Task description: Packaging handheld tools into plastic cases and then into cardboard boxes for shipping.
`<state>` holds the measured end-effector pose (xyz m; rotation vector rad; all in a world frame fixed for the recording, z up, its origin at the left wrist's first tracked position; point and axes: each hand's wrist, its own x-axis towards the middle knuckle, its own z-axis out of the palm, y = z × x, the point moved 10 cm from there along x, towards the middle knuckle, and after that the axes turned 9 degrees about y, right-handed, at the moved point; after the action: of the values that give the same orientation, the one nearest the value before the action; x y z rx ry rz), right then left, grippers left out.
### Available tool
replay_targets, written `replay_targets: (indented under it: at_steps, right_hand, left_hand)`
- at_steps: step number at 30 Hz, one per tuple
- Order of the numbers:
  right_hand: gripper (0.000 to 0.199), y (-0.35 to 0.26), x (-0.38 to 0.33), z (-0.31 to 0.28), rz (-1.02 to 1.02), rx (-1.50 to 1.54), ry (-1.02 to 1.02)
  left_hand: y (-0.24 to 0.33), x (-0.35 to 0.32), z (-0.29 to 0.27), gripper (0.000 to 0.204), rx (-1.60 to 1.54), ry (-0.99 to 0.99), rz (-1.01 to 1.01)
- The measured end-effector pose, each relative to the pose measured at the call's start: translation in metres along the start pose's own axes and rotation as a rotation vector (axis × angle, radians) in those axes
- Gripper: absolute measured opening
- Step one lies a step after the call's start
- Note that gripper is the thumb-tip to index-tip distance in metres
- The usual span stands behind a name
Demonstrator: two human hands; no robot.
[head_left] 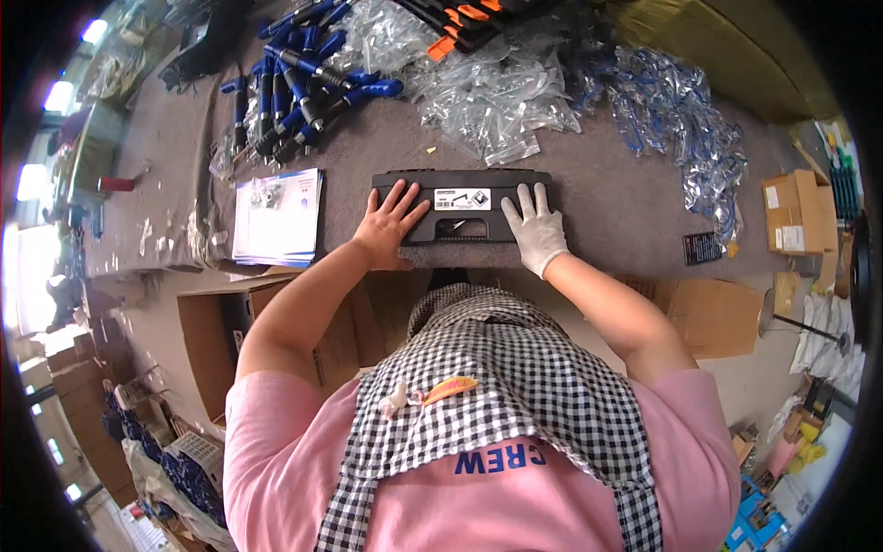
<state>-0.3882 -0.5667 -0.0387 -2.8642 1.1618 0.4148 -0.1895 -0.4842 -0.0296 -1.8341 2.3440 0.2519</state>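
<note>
A black plastic tool case (426,181) lies flat at the table's near edge, its handle side toward me. It looks closed, and a white label (462,200) sits in the middle of its top. My left hand (392,224), bare, rests on the left end of the case with fingers spread. On the right end lies my right hand (537,230) in a pale grey glove, its fingers stretched out flat. Neither hand grips anything. What the case holds cannot be seen.
Papers (277,221) topped with a small bag lie left of the case. Behind are blue-and-black tools (292,87), clear plastic bags (497,101) and bagged blue-and-silver parts (690,120). Black-and-orange pieces (469,18) lie at the far edge. Cardboard boxes (796,213) stand at the right.
</note>
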Motion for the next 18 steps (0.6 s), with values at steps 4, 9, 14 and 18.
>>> replay_targets:
  at_steps: [4,9,14,18]
  right_hand:
    - [0.062,-0.006,0.002,0.003,-0.033,-0.046,0.127]
    - [0.072,-0.007,0.000,0.005,-0.031,-0.025,0.130]
    - [0.067,-0.008,-0.008,-0.003,-0.014,-0.012,0.151]
    - [0.058,-0.009,-0.008,-0.003,-0.035,-0.054,0.191]
  left_hand:
    - [-0.007,-0.002,0.010,0.107,0.021,0.063,0.046]
    - [-0.004,-0.004,0.021,0.099,0.004,0.187,0.060]
    - [0.001,-0.011,0.021,0.096,0.082,0.199,-0.003]
    - [0.020,-0.003,0.021,0.099,0.024,0.117,-0.050]
